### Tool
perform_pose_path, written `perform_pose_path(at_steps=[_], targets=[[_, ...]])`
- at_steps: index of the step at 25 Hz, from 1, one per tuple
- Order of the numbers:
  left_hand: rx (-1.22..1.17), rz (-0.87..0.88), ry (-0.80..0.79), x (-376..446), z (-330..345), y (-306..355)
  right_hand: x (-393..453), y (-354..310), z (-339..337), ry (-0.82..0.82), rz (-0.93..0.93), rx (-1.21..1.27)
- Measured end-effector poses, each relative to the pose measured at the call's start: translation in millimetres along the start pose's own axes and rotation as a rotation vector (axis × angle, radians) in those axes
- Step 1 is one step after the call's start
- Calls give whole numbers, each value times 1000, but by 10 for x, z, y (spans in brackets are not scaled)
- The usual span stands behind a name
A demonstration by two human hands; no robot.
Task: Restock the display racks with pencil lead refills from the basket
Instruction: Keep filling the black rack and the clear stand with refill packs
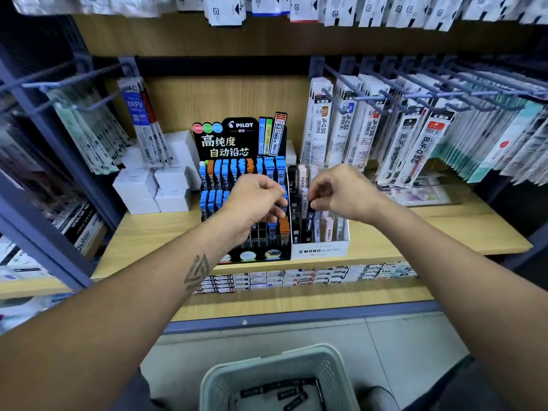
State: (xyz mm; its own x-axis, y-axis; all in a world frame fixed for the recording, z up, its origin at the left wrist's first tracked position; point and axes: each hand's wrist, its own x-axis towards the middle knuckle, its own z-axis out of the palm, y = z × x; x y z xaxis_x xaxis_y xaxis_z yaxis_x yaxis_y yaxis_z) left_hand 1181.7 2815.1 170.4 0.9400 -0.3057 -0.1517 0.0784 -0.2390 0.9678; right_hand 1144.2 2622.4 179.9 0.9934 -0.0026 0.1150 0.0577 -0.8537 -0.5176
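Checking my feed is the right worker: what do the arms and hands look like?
Both arms are bare to the frame edge: no sleeves, gloves, watch or rings visible. The left forearm carries a dark tattoo of nested triangles. The right forearm shows no markings.

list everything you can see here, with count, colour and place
Pilot rack: one, black, shelf centre, blue and orange refills
Mono rack: one, white, right of Pilot rack
white boxes: several, left of Pilot rack
hanging packs: many, white, on hooks both sides
basket: one, pale green, on floor, black refills inside
left hand: over Pilot rack, fingers curled
right hand: over Mono rack, pinching a dark refill
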Motion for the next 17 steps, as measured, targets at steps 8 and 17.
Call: perform_pose_path(at_steps=[8,17], targets=[[47,-1,-37,6,41,-33,-64,11,83,-56,-29,-116],[512,162,-155,-40,134,-44,-23,150,-200,193,87,98]])
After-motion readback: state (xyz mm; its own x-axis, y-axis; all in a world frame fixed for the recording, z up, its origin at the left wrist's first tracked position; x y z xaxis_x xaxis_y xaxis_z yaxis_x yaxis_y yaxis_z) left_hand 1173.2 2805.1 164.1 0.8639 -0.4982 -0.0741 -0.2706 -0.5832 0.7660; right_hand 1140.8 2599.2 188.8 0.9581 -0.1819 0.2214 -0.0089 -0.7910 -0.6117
